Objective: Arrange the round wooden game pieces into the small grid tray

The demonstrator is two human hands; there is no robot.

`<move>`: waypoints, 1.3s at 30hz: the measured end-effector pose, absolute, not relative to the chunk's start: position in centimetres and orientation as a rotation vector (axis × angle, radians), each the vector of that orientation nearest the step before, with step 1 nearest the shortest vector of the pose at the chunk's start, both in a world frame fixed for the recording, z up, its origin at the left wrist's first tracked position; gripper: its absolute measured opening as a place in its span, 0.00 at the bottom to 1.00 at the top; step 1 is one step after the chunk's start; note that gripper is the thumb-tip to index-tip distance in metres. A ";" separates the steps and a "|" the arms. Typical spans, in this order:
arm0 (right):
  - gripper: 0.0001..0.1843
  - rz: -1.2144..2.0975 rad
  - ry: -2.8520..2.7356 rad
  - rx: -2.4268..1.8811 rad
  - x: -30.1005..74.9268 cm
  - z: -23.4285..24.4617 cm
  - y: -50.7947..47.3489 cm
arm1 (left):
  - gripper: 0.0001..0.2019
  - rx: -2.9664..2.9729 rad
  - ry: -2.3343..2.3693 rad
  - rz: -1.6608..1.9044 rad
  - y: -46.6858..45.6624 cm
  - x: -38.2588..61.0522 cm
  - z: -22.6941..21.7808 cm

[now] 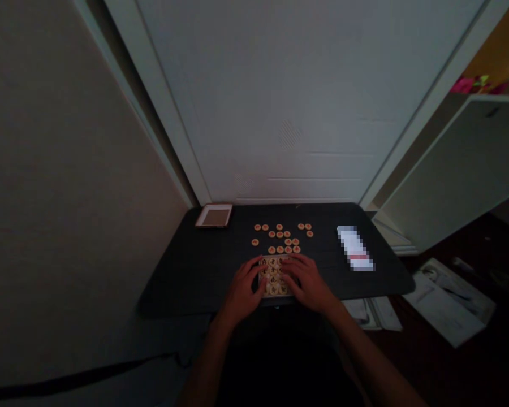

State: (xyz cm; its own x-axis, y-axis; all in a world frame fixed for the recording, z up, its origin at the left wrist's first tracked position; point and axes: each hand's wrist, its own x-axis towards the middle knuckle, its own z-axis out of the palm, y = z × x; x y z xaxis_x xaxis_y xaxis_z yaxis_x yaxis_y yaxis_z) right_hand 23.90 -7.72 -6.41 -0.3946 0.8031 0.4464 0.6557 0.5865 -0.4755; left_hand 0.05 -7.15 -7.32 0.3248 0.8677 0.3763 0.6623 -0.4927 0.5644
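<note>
A shallow box [259, 277] sits at the front edge of the black table, filled with rows of round Chinese chess pieces [273, 270]. My left hand [243, 288] holds its left side, thumb near the front and fingers curled at the far corner. Over the right side lies my right hand [311, 282], its fingers and thumb bent onto the box and the pieces by its rim. Both hands partly hide the outer columns. Just beyond the box, several loose Chinese chess pieces [280, 234] with red markings lie flat, some in short rows.
The black table [186, 265] stands against a white panel [280, 113]. At its back left lies a box lid [215, 217]. A blurred-out pale rectangular object [355, 249] is on the right. Papers and an open box [452, 299] lie on the floor to the right.
</note>
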 end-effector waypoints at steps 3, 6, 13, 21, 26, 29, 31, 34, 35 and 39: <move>0.15 0.287 -2.208 -1.168 23.5 -6.3 -7.1 | 0.16 2.301 1.377 0.934 -7.2 0.1 -7.3; 0.15 0.287 -2.191 -1.174 23.4 -6.5 -7.2 | 0.15 2.325 1.372 0.922 -7.2 0.1 -7.4; 0.14 0.277 -2.126 -1.072 23.6 -7.3 -7.6 | 0.14 2.348 1.331 0.908 -7.1 0.0 -7.1; 0.12 0.293 -2.117 -1.060 23.8 -7.3 -7.8 | 0.16 2.338 1.320 0.915 -7.1 0.2 -7.4; 0.14 0.280 -2.126 -1.075 23.8 -7.3 -7.7 | 0.15 2.334 1.316 0.935 -7.1 0.2 -7.6; 0.14 0.288 -2.127 -1.093 23.8 -7.3 -7.7 | 0.14 2.335 1.325 0.918 -7.1 0.2 -7.5; 0.14 0.290 -2.119 -1.093 23.8 -7.4 -7.6 | 0.14 2.333 1.329 0.908 -7.2 0.2 -7.4; 0.13 0.293 -2.105 -1.094 23.8 -7.6 -7.6 | 0.14 2.326 1.331 0.904 -7.2 0.1 -7.3; 0.13 0.298 -2.098 -1.096 23.8 -7.6 -7.6 | 0.14 2.322 1.332 0.906 -7.2 0.1 -7.3; 0.13 0.339 -2.055 -1.104 23.9 -7.5 -7.7 | 0.13 2.313 1.323 0.930 -7.1 0.1 -7.6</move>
State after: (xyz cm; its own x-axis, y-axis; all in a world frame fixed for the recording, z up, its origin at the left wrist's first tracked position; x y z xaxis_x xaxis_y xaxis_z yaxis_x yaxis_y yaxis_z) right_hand 23.87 -7.68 -7.48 -0.3335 0.7986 0.5010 0.5957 0.5904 -0.5445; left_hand 0.15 -7.06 -7.60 0.3599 0.8523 0.3795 0.6457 -0.5211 0.5581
